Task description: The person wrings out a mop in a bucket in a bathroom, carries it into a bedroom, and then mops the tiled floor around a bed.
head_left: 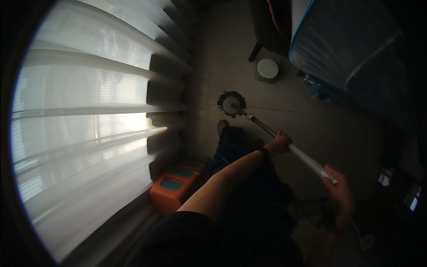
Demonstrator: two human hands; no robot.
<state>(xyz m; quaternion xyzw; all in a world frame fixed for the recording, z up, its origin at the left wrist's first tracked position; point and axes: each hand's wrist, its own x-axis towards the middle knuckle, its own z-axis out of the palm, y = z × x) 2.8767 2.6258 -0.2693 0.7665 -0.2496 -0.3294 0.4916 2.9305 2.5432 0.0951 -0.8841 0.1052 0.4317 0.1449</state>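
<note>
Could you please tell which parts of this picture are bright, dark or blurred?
In the head view, the backlit curtain glows, the floor is dim, the corners nearly black; in that view, the right hand looks blurred, the left hand sharper.

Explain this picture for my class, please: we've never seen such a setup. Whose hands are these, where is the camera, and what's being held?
There is no machine here: these are a person's own bare hands. A wide fisheye camera on their head looks down, so straight edges bend. The left hand grips the pole of a mop; the right hand, blurred, is at its upper end, its exact grip unclear. The round mop head rests on the floor, near a small white-topped container. At left hang pale curtains, with an orange box beside them.
</note>
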